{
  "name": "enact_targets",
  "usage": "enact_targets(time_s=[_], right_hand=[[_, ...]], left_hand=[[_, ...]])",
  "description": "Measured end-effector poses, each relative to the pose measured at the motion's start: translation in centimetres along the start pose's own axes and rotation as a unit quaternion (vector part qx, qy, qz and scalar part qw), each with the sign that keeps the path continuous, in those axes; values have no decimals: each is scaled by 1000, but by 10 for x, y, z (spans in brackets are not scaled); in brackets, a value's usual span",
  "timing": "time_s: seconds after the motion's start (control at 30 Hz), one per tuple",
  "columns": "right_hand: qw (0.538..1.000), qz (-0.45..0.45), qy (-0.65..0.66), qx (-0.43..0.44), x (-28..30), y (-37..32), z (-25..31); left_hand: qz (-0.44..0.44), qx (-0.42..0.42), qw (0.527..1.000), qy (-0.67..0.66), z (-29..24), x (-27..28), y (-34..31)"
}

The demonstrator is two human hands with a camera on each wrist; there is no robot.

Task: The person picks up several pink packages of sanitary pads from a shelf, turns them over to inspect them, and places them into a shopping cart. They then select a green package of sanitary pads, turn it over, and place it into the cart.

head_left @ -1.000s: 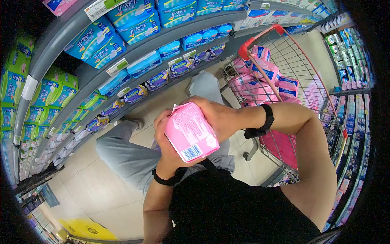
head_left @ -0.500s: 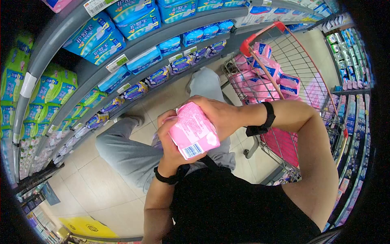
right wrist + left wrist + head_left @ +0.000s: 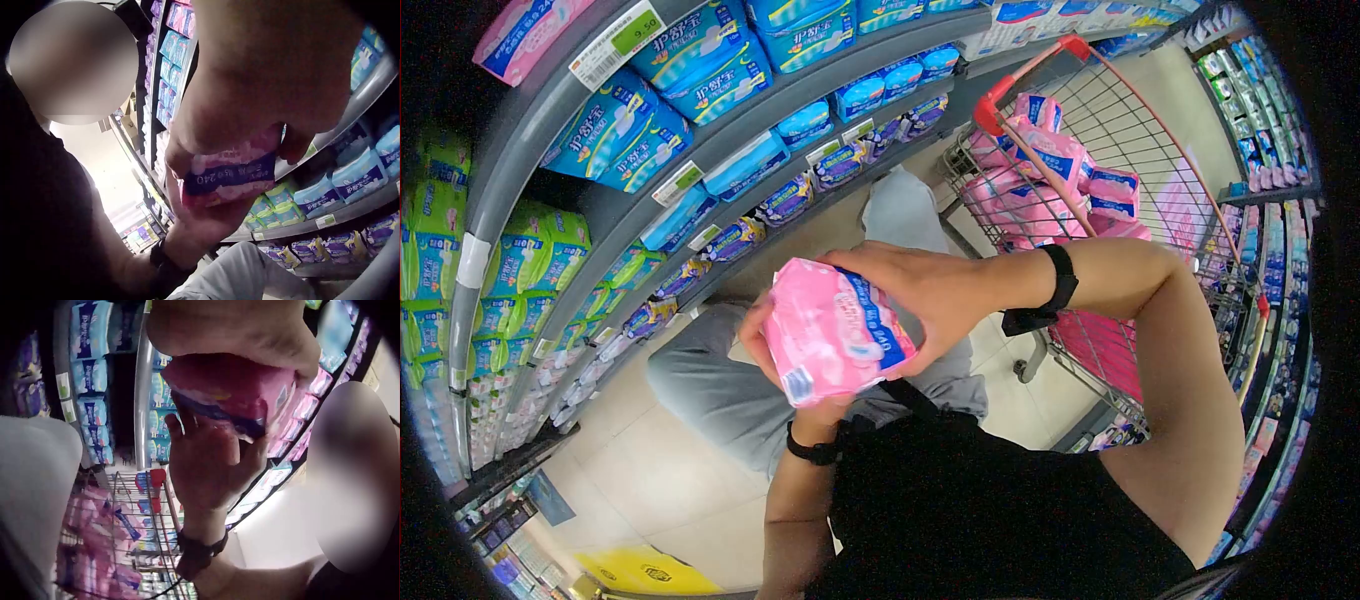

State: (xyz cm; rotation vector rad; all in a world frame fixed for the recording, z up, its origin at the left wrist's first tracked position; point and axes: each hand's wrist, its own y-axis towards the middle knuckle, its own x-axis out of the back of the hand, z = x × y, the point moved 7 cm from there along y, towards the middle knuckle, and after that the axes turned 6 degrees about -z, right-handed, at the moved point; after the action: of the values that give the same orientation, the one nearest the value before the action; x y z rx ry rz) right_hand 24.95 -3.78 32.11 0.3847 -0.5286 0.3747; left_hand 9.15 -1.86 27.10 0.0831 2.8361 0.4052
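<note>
A pink package point(image 3: 825, 335) with a dark blue band is held between both hands in front of the body. My left hand point(image 3: 762, 345) grips its left and lower side, the fingers partly hidden behind it. My right hand point(image 3: 930, 290) holds the right side, thumb and fingers spread around the edge. The left wrist view shows the package point(image 3: 231, 394) between the left hand point(image 3: 237, 331) and the right hand point(image 3: 209, 459). In the right wrist view the blue band of the package point(image 3: 231, 175) faces the camera, with the right hand point(image 3: 262, 81) over it.
A shopping cart point(image 3: 992, 100) holding several pink packages point(image 3: 1040, 165) stands at the right. Curved shelves point(image 3: 730, 130) with blue, green and purple packages run along the left and top. Bent legs in grey trousers point(image 3: 710, 390) rest over the tiled floor point(image 3: 640, 470). More shelves line the right.
The package has been turned in the hands, so its printed, blue-banded face shows instead of the text panel. It and the left hand have shifted slightly left. The head view has tilted a little.
</note>
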Motion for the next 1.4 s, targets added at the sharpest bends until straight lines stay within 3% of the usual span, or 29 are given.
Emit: enact_targets(time_s=[0.07, 0.13, 0.17, 0.27, 0.33, 0.4, 0.47, 0.5, 0.53, 0.6, 0.77, 0.83, 0.87, 0.93, 0.97, 1.03, 1.2, 1.4], right_hand=[[1000, -16, -7, -6, 4, 0, -5], [999, -44, 0, -9, 7, 2, -16], [999, -36, 17, -28, 7, 1, -19], [997, -30, 47, -52, 12, 2, -19], [998, -52, 39, -27, 13, 0, -19], [997, -34, 37, -58, 14, -2, -22], [997, -30, 33, -70, 16, -2, -26], [997, -37, 29, -68, 18, -1, -28], [996, -48, 24, -67, 20, 0, -29], [995, -46, 33, -86, 20, 0, -33], [994, -32, -37, -99, 18, -3, -36], [994, -22, -29, -99, 13, -7, -43], [994, -17, -35, -102, 14, -8, -42], [994, 11, -14, -107, 12, -8, -43], [997, -29, -32, -62, 16, -9, -39], [992, -102, -70, 29, 18, -13, -30], [997, -42, -45, 36, 19, -5, -42], [998, -55, -18, 1, 29, -3, -34]], left_hand=[[-15, 120, 983, -142, 15, 4, 2], [-83, 279, 933, -209, 44, 17, -5], [-86, 315, 895, -302, 45, 12, -16], [2, 368, 910, -193, 83, 22, -32], [120, 332, 936, -2, 78, 10, -32], [233, 277, 913, 187, 73, -2, -34], [221, 292, 930, 43, 70, -10, -36], [144, 326, 914, -194, 66, -9, -37], [61, 345, 839, -416, 62, -6, -37], [64, 320, 898, -296, 57, -4, -37], [100, 312, 928, -180, 44, -11, -28], [121, 302, 943, -75, 37, -16, -19], [87, 263, 957, -85, 28, -29, -7], [121, 82, 982, 122, 36, -13, 8], [123, 16, 973, 192, 33, -14, 10], [147, 1, 967, 209, 19, -27, 12], [207, 33, 951, 226, 21, -27, 16], [206, 112, 971, 47, 40, -13, 19]])
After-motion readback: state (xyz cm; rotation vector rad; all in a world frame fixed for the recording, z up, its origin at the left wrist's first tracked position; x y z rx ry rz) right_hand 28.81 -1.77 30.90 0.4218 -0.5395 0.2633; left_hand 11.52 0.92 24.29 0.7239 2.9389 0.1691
